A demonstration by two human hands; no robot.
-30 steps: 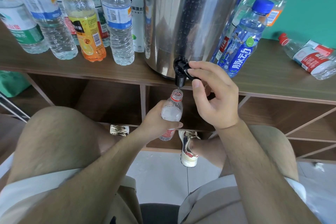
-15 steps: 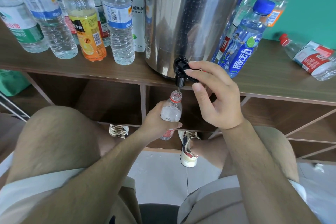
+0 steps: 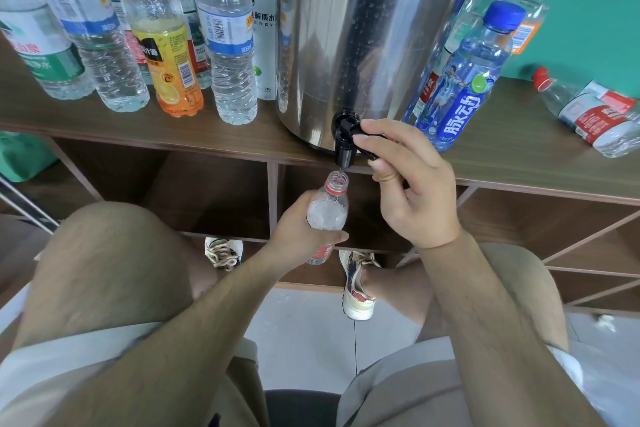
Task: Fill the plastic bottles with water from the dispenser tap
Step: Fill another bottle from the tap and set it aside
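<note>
Little has moved: the left hand [image 3: 298,236] still wraps the small clear plastic bottle [image 3: 327,211], its red-ringed mouth just under the black tap [image 3: 345,149] at the front edge of the wooden desk [image 3: 519,163]; the right hand [image 3: 412,191] pinches the lever [image 3: 367,153] of the shiny cylindrical steel dispenser [image 3: 363,28].

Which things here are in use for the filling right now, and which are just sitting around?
In use:
small clear plastic bottle with red neck ring, gripped by the left hand
black plastic tap, lever pinched by the right hand
shiny steel dispenser drum

Idle:
yellow-capped orange-labelled bottle
blue-capped blue sports bottle
red-labelled clear bottle lying on its side
</note>
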